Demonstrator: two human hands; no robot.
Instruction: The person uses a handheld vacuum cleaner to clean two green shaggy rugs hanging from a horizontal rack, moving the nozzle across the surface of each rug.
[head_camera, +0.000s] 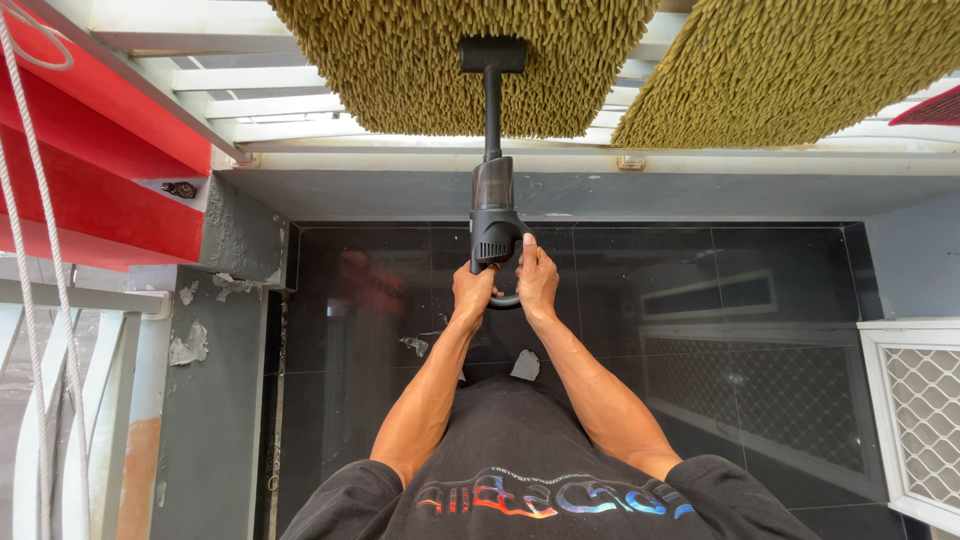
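The black handheld vacuum cleaner (494, 215) points away from the person, and its nozzle (492, 54) touches the olive shaggy mat (440, 60) hanging over the white railing (250, 105). The left hand (473, 292) and the right hand (537, 282) both have fingers curled tightly around its handle, above the dark tiled floor (640, 300).

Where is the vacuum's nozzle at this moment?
In the head view, top centre: the nozzle rests on the left shaggy mat draped over the white railing.

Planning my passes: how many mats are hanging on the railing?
2. One mat hangs in the middle, under the vacuum nozzle; another mat hangs to its right. Both run past the frame edge, so more may be hidden.
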